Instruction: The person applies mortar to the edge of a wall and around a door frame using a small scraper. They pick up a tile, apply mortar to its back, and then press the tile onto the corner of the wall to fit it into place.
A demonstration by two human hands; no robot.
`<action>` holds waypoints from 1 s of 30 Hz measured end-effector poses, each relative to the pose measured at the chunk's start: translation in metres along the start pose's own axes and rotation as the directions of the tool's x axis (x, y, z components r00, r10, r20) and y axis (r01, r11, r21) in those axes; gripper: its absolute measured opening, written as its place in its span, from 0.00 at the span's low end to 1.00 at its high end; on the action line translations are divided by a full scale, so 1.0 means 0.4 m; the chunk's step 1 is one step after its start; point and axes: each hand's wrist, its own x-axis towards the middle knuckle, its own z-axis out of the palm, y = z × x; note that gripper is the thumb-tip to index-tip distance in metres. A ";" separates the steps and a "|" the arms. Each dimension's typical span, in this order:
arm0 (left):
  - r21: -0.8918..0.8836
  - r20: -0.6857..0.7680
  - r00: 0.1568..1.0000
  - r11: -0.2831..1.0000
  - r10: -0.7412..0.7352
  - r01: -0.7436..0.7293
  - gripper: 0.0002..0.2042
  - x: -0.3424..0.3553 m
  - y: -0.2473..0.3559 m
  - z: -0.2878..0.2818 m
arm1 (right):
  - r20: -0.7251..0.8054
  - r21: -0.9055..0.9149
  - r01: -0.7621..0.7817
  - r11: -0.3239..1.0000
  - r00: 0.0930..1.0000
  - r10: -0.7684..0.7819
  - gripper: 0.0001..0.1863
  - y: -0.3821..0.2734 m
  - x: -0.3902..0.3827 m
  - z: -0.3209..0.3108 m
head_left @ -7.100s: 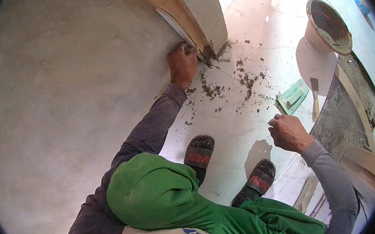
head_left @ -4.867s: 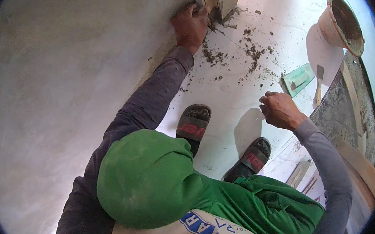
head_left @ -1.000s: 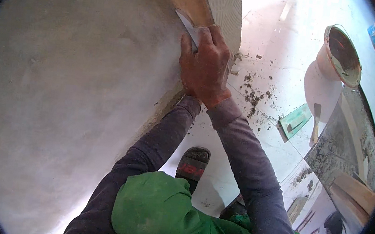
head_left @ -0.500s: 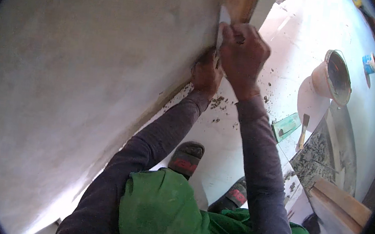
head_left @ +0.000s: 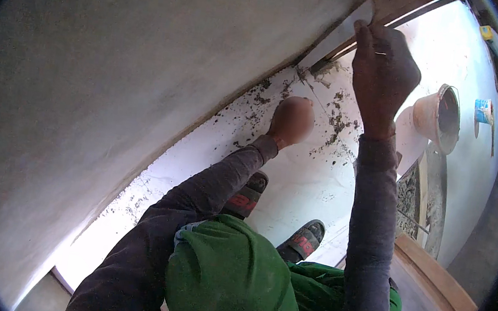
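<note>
I'm likely adjusting the pale strip (head_left: 338, 37) along the wall (head_left: 147, 84)'s lower edge: right hand (head_left: 386, 73) curled (grip unclear), left hand (head_left: 292, 122) blurred, fingers unreadable; steadying seems called for.

Strip (head_left: 337, 38) — pale grey, trousers (head_left: 233, 275) — green

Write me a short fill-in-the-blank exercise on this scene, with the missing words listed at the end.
1. The ____ hand is up at the brown wood.
2. The trousers are ____ in colour.
3. Dark crumbs lie scattered over the white ____.
4. The can beyond the bucket is white and ____.

Missing words: right; green; floor; blue.
</note>
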 end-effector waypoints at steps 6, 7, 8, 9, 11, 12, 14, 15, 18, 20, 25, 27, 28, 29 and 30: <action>-0.040 0.036 0.999 0.999 0.011 -0.010 0.12 -0.003 0.020 -0.007 | 0.022 0.038 -0.003 0.999 1.000 0.002 0.08 0.000 0.026 -0.006; -0.041 0.048 0.999 0.999 0.011 -0.009 0.12 -0.002 0.031 -0.014 | 0.047 0.011 0.017 1.000 0.999 -0.018 0.08 0.000 0.028 -0.011; -0.025 -0.100 0.994 0.999 0.032 -0.035 0.12 0.001 0.041 -0.021 | 0.074 -0.015 0.037 0.999 0.997 -0.036 0.08 -0.001 0.027 -0.016; -0.007 -0.257 0.964 0.997 0.070 -0.074 0.13 0.024 0.073 -0.039 | 0.062 -0.021 0.042 0.999 0.997 -0.040 0.08 -0.013 0.040 -0.021; 0.019 -0.454 0.861 0.969 0.229 -0.248 0.13 0.073 0.091 -0.081 | 0.149 0.019 -0.138 0.990 0.980 0.134 0.08 -0.055 0.035 -0.009; 0.009 -0.448 0.863 0.966 0.235 -0.258 0.13 0.084 0.141 -0.095 | 0.143 0.004 -0.136 0.991 0.981 0.134 0.08 -0.038 0.038 -0.021; 0.056 -0.482 0.828 0.953 0.287 -0.297 0.18 0.113 0.244 -0.130 | 0.143 -0.005 -0.029 1.000 0.989 0.030 0.08 0.010 0.042 -0.042; 0.062 -0.486 0.820 0.948 0.302 -0.312 0.18 0.127 0.250 -0.137 | 0.128 -0.005 -0.020 1.000 0.992 0.021 0.08 0.014 0.043 -0.038; 0.054 -0.485 0.801 0.926 0.351 -0.374 0.22 0.170 0.256 -0.144 | 0.129 0.146 -0.102 0.984 0.988 0.083 0.09 0.011 0.041 -0.026; 0.129 -0.492 0.776 0.914 0.395 -0.384 0.25 0.191 0.237 -0.145 | 0.135 0.094 -0.097 0.991 0.987 0.084 0.09 -0.004 0.048 -0.030; 0.237 -0.480 0.753 0.893 0.450 -0.383 0.24 0.184 0.251 -0.136 | 0.206 0.038 -0.120 0.992 0.972 0.110 0.09 0.001 0.049 -0.056; 0.291 -0.479 0.743 0.883 0.468 -0.368 0.23 0.184 0.252 -0.132 | 0.233 0.164 -0.136 0.977 0.968 0.096 0.09 0.020 0.058 -0.070; 0.276 -0.488 0.747 0.891 0.452 -0.359 0.23 0.186 0.250 -0.133 | 0.235 0.160 -0.135 0.978 0.967 0.095 0.09 0.022 0.065 -0.080; 0.260 -0.497 0.750 0.900 0.436 -0.350 0.22 0.187 0.247 -0.133 | 0.238 0.229 -0.124 0.966 0.969 0.068 0.08 0.025 0.072 -0.092; 0.264 -0.495 0.750 0.898 0.439 -0.351 0.22 0.189 0.246 -0.138 | 0.233 0.305 -0.116 0.945 0.971 0.044 0.08 0.031 0.077 -0.100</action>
